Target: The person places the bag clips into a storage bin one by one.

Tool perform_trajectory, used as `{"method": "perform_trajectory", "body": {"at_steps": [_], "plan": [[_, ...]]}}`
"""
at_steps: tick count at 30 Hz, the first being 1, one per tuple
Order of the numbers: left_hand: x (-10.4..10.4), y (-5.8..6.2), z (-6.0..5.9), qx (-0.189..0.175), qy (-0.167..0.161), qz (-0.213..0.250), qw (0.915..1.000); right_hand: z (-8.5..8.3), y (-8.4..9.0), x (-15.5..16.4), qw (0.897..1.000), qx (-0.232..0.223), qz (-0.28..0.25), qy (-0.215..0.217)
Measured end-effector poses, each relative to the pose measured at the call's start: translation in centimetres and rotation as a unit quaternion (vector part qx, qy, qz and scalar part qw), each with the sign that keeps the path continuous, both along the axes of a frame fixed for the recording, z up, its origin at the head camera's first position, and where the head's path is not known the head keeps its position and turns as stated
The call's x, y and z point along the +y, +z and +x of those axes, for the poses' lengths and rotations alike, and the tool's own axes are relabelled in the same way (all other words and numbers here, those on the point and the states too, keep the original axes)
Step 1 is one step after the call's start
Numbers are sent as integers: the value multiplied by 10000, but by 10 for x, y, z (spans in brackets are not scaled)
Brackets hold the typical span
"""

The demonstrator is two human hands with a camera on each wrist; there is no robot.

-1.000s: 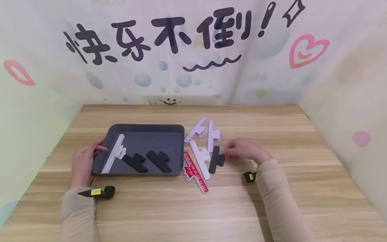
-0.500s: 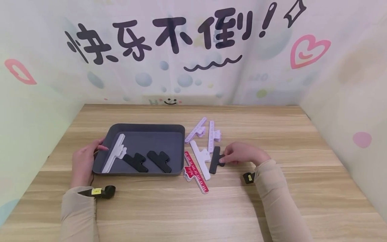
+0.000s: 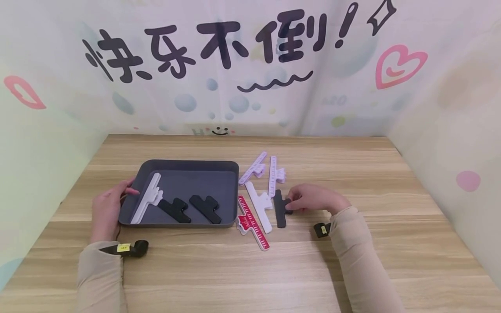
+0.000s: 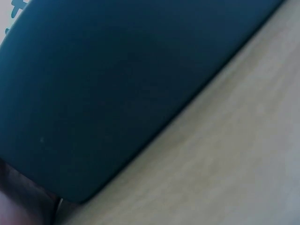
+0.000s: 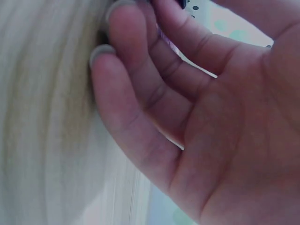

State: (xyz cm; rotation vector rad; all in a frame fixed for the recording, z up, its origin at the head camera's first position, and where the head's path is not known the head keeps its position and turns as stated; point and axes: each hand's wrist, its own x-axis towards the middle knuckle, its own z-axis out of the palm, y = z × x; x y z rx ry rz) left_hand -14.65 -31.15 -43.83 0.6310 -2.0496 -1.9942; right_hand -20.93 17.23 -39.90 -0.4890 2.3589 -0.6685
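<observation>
Your left hand lies flat, fingers relaxed and pointing forward. Your right hand reaches left, fingers curled in a pinch.

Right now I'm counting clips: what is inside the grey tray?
Inside the grey tray lie one white clip and two black clips. Its near wall hides only a strip of floor.

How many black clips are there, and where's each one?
3. Two black clips lie inside the grey tray: one at its front middle, one just right of it. The third black clip is on the table, pinched by the right hand.
</observation>
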Motion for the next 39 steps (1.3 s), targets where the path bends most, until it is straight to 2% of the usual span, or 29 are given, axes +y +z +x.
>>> {"method": "perform_trajectory", "body": {"at_steps": [13,20,27,39], "plan": [[-1,1,0,-47,-32,-9,10000,-5,0,9,9987,172,-437,-217],[-1,1,0,-34,-61,-165,9998,-5,2,16,9941,-138,-991,-418],[-1,1,0,-40,-89,-246,9996,-3,8,25,9891,-117,-1390,-475],[-2,2,-1,-116,-101,-217,9996,-4,15,31,9887,-83,-1336,-674]]}}
